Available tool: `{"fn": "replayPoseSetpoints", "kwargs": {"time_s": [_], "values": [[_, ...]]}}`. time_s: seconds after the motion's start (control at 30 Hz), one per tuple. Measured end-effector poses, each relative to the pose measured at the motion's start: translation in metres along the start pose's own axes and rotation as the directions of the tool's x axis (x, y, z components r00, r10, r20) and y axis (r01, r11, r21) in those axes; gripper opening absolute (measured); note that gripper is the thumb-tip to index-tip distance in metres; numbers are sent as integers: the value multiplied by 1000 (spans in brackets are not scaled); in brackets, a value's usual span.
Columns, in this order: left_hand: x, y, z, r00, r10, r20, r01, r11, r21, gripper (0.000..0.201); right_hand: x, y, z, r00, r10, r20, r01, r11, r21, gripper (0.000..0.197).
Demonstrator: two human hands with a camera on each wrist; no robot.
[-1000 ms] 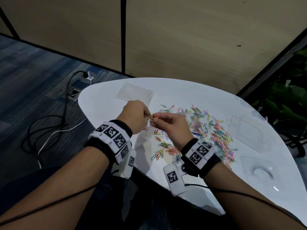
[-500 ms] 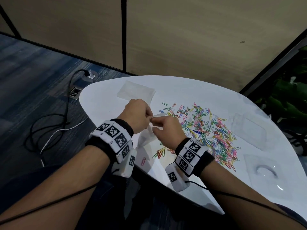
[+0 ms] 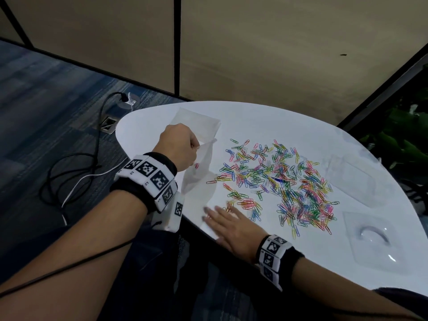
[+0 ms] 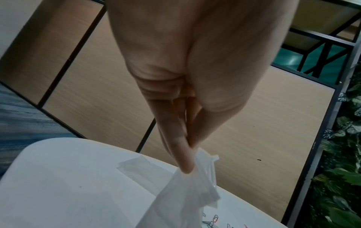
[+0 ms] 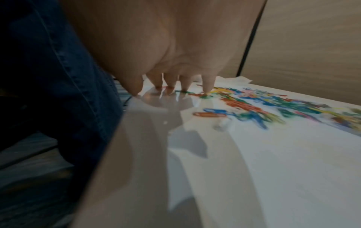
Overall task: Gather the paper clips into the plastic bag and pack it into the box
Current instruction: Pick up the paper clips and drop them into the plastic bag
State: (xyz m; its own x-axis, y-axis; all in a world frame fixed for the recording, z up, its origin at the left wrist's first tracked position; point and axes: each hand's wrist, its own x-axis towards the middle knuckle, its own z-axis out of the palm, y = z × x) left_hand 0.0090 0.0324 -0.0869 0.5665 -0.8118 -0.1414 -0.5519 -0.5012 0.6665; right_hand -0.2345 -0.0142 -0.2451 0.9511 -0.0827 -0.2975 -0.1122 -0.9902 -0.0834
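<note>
Left hand (image 3: 178, 147) pinched the top edge of the bag (image 3: 198, 172) between thumb and fingertips (image 4: 184, 162); bag hung off the table, mouth up, at about 10 o'clock from the clips (image 3: 278, 181). Right hand (image 3: 234, 225) lay flat with its fingers spread and straight, holding nothing, fingertips (image 5: 208, 88) on the table (image 3: 266, 117) at the near edge of the clips, roughly 7 o'clock of the pile.

Progress, judged: early. One or two clips showed through the bag wall; the exact count could not be told. Nearly all clips lay loose on the table. Left to do: sweep or pick the rest into the bag, close it, pack it into the box (image 3: 354, 179). The clear tray at 3 o'clock of the pile was taken for the box; a second clear piece (image 3: 375, 239) sat at 5 o'clock, possibly its lid.

Bag: thin, clear, limp, creased, mouth gathered at the pinch. Clips: small, many colours, spread in a broad flat scatter, some overlapping. A second flat bag (image 3: 196, 122) lay at 11 o'clock.
</note>
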Motion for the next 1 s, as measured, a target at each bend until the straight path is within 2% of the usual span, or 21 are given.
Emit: {"fn": "replayPoseSetpoints", "kwargs": {"time_s": [0.13, 0.23, 0.3, 0.4, 0.43, 0.53, 0.6, 0.67, 0.77, 0.87, 0.93, 1.0], "values": [[0, 1, 1, 1000, 10, 9, -10, 1000, 10, 19, -16, 36, 2, 965, 254, -66, -258, 965, -56, 62], [0, 4, 4, 1000, 17, 22, -17, 1000, 20, 18, -17, 54, -3, 906, 421, 36, -421, 907, 3, 57], [-1, 5, 6, 999, 17, 31, -18, 1000, 18, 16, -11, 57, -4, 890, 454, 44, -455, 890, 20, 57], [-1, 5, 8, 999, 9, 39, -10, 1000, 29, 13, 1, 60, 1, 893, 448, 41, -450, 890, 75, 70], [-1, 5, 9, 999, 7, 39, -8, 999, 33, 12, 4, 60, 2, 897, 443, 4, -441, 893, 94, 65], [-1, 4, 12, 999, 4, 39, -6, 999, 45, 12, 11, 62, -4, 898, 419, -135, -413, 908, 76, 26], [0, 5, 13, 999, -4, 42, 2, 999, 49, 12, 14, 67, -12, 885, 449, -125, -436, 892, 121, 18], [-1, 6, 14, 999, -5, 54, 3, 999, 50, 12, 13, 73, -22, 837, 535, -118, -502, 835, 226, 17], [-1, 9, 16, 997, -9, 80, 5, 999, 52, 11, 7, 82, -41, 706, 703, -79, -586, 644, 492, 14], [-2, 10, 16, 995, -11, 100, 5, 998, 59, 11, -1, 95, -56, 589, 808, 27, -575, 396, 716, 6], [-2, 10, 17, 995, -8, 104, 2, 998, 63, 11, -5, 103, -67, 531, 838, 126, -473, 170, 865, 8], [-3, 11, 18, 994, -7, 112, 1, 998, 60, 11, -6, 101, -84, 523, 828, 200, -257, -70, 964, 11]]}}
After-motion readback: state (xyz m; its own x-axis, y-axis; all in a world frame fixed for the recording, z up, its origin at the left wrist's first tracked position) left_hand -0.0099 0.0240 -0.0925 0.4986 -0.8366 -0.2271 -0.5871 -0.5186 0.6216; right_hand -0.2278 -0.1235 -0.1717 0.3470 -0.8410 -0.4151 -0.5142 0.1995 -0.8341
